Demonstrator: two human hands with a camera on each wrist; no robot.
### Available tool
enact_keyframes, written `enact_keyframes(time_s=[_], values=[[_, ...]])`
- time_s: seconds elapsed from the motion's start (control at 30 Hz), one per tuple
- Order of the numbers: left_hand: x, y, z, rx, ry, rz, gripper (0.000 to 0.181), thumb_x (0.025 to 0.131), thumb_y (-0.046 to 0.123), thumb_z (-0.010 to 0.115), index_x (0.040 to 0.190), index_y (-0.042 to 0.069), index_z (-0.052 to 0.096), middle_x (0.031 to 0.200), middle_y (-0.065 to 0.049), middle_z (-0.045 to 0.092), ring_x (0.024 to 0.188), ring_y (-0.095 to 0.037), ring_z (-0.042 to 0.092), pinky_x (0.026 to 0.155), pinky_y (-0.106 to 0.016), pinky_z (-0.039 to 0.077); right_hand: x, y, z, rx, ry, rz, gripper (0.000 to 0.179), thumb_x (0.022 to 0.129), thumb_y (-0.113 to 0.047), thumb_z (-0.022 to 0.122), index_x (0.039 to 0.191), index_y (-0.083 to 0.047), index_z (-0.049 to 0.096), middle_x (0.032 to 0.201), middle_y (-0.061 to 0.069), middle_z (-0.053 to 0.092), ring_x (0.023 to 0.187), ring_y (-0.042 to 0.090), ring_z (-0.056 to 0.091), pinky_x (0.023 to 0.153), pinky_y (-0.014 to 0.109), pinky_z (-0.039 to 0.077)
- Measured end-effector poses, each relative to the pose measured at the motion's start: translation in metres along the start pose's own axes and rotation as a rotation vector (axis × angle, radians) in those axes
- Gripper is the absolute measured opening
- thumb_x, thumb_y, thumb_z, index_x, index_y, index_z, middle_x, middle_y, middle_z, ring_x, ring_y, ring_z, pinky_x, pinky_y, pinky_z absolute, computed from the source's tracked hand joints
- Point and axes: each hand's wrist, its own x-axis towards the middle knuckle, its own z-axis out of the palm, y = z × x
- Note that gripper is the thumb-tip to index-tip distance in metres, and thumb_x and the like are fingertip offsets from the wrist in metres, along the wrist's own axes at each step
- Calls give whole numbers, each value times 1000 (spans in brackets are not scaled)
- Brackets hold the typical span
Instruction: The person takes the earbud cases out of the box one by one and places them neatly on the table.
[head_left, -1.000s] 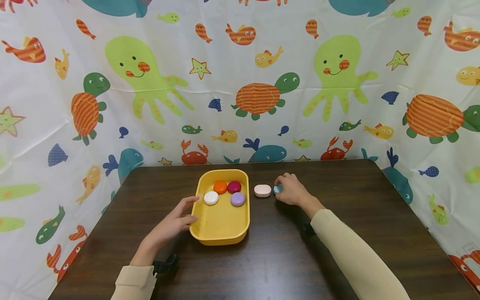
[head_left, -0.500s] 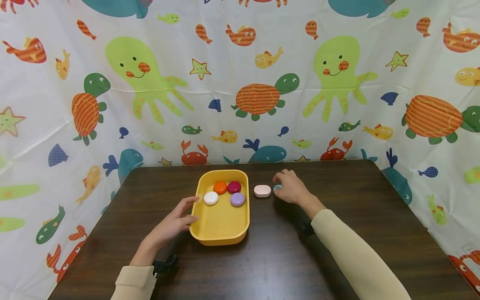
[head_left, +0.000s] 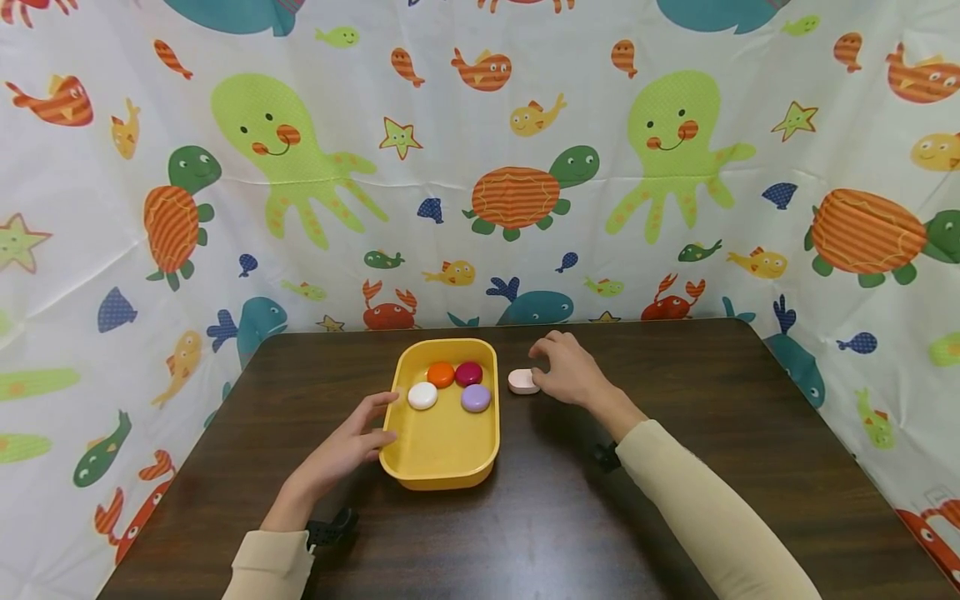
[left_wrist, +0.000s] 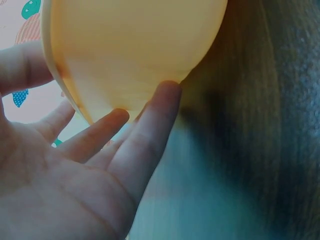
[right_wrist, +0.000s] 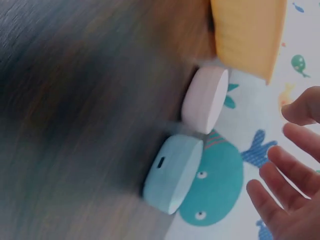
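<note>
While the right hand (head_left: 570, 372) grips nothing, its fingers loosely bent and the tips parted, it is found above the worktop (head_left: 525, 533) beside the pink case (head_left: 520, 382), overlapping its edge in the head view; contact cannot be confirmed. Compared with 0.5 s earlier, this hand has shifted left from the blue case (right_wrist: 172, 174), which is now hidden in the head view but seen by the right wrist view on the worktop, just beside the pink case. Judged from this, attention has passed between these 2 cases without either being lifted; both lie outside the yellow container (head_left: 438, 450). The left hand (head_left: 347, 442) is unchanged: fingers spread, touching the container's left side, no firm grip evident. Inside, 4 round cases occupy the far half, positions unaltered: orange case (head_left: 440, 374), magenta case (head_left: 468, 373), white case (head_left: 422, 396) and purple case (head_left: 476, 398).
</note>
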Motion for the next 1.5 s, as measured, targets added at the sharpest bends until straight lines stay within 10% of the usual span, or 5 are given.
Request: enact_keyframes(time_s=[1.5], values=[[2, -1, 0, 21, 25, -32, 61, 103, 22, 57, 156, 20, 27, 162, -20, 21, 138, -42, 40, 106, -57, 45, 16, -75, 14, -128, -104, -227, 32, 90, -25, 73, 119, -11, 71, 115, 4, 59, 105, 21, 49, 88, 33, 50]])
